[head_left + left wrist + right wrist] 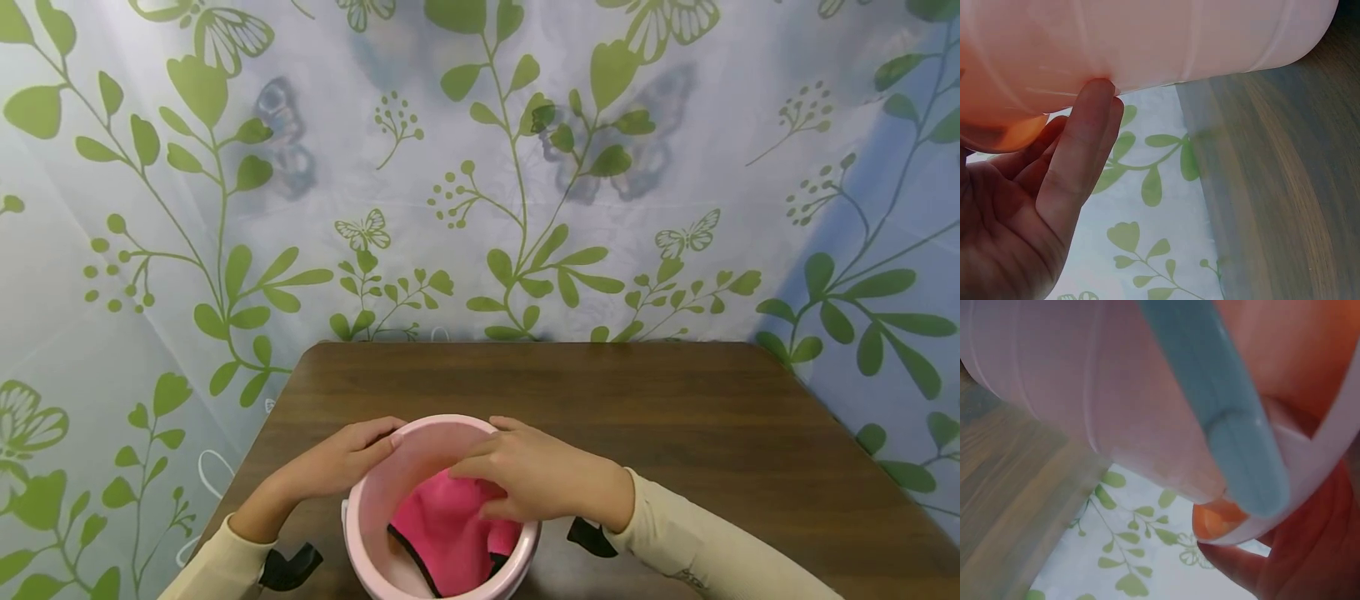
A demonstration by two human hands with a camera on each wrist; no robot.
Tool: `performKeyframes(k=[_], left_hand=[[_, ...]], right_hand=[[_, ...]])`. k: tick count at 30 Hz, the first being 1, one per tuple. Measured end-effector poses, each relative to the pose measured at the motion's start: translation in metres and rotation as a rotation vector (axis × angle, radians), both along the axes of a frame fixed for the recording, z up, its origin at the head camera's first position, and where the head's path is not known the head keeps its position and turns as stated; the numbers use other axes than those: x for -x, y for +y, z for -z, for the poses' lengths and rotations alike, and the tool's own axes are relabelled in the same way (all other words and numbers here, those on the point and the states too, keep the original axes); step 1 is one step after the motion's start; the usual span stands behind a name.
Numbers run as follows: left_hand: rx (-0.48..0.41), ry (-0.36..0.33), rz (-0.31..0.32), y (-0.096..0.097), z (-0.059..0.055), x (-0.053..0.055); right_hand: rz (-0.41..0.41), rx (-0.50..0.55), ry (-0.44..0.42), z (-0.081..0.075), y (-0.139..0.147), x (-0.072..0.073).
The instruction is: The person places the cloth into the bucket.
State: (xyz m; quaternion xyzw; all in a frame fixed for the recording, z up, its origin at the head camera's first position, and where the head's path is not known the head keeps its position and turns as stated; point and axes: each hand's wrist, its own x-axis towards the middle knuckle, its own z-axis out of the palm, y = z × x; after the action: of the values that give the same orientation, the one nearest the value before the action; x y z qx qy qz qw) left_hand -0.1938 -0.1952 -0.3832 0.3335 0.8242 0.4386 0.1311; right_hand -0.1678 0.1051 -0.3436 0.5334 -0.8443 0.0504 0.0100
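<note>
A pink bucket (360,533) stands near the front of the table, its mouth facing up toward the head camera. Inside lies a bright pink cloth item (442,533) with black edging. My left hand (337,458) holds the bucket's left rim; the left wrist view shows a finger against the outer wall. Over the right side of the mouth reaches my right hand (532,471), fingers spread and loosely bent above the cloth, with one finger toward the back rim. In the right wrist view, a grey-blue handle (1222,419) hangs along the bucket's side.
The brown wooden table (675,417) extends behind the bucket and to its right. A white curtain (465,208) with green leaves and butterflies hangs behind the table and along its sides. Black mounts (288,568) sit at both wrists.
</note>
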Motion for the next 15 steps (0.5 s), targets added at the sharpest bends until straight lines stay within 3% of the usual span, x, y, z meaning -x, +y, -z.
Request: performKeyframes(k=[9,15], left_hand=[[0.033,0.026,-0.02,-0.004,-0.003,0.0],[0.058,0.066,-0.05,-0.005,-0.008,0.001]], right_hand=[[-0.082,0.185,0.104,0.003,0.011,0.009],[-0.015,0.204,0.11,-0.002,0.024,0.009]])
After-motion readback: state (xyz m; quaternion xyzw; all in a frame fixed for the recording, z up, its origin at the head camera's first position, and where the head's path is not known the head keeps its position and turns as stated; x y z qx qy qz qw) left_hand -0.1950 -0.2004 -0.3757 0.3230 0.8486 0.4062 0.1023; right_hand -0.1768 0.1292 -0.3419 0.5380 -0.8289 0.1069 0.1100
